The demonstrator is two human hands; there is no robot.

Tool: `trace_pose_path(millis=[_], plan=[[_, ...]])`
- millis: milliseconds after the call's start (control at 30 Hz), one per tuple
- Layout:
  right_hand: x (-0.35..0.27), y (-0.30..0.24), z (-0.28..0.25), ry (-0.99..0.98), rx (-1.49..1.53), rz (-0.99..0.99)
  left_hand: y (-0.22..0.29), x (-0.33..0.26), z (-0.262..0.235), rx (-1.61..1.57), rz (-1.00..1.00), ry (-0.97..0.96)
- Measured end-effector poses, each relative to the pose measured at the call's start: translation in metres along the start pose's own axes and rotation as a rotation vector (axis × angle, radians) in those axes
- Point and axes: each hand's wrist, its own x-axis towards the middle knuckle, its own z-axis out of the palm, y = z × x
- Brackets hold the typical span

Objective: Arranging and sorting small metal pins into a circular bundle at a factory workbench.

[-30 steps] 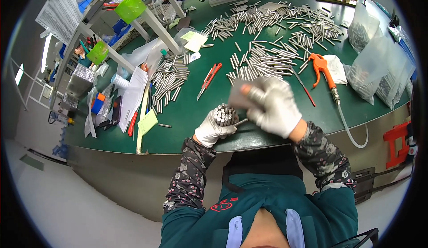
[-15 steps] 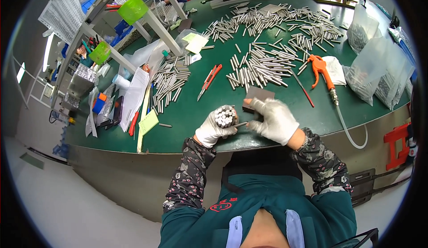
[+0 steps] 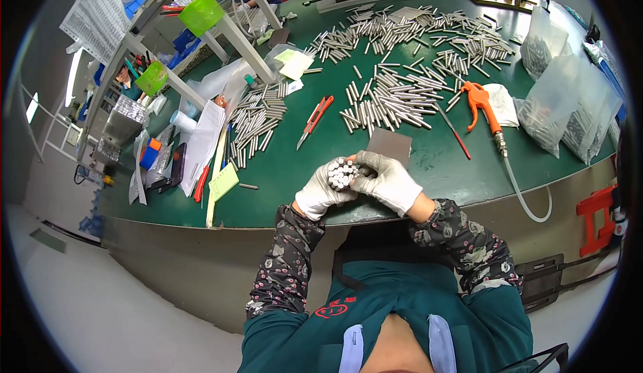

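A bundle of short metal rods (image 3: 342, 174) stands between my gloved hands near the table's front edge, its round ends facing up. My left hand (image 3: 319, 194) is wrapped round it from the left. On its right side my right hand (image 3: 388, 181) also closes on the bundle, fingers curled over it. The rods' lower parts are hidden by the gloves. Just beyond my right hand lies a dark brown block (image 3: 390, 146). A wide heap of loose metal rods (image 3: 395, 98) spreads across the table further back.
An orange-handled knife (image 3: 315, 122) lies left of the heap. Rightward are a thin red-handled tool (image 3: 459, 137), an orange air gun (image 3: 485, 108) with a hose, and plastic bags of rods (image 3: 542, 115). A smaller rod pile (image 3: 253, 125) and papers (image 3: 204, 138) lie left.
My right hand has moved left and closed against the bundle. The single rod that stuck out between my hands no longer shows separately. The brown block is less covered.
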Motion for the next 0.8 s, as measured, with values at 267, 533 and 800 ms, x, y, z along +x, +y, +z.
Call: trace_pose_path(millis=[267, 533, 800], plan=[[-0.0010, -0.0041, 0.0000, 0.019, -0.004, 0.012, -0.0008, -0.0002, -0.0025, 0.046, -0.021, 0.005], [-0.0007, 0.0025, -0.0009, 0.008, 0.015, 0.010, -0.0025, 0.0004, -0.0017, 0.037, -0.031, 0.018], [-0.0027, -0.0050, -0.0018, 0.004, 0.004, 0.043, -0.0064, 0.0014, -0.0060, 0.070, -0.022, -0.002]])
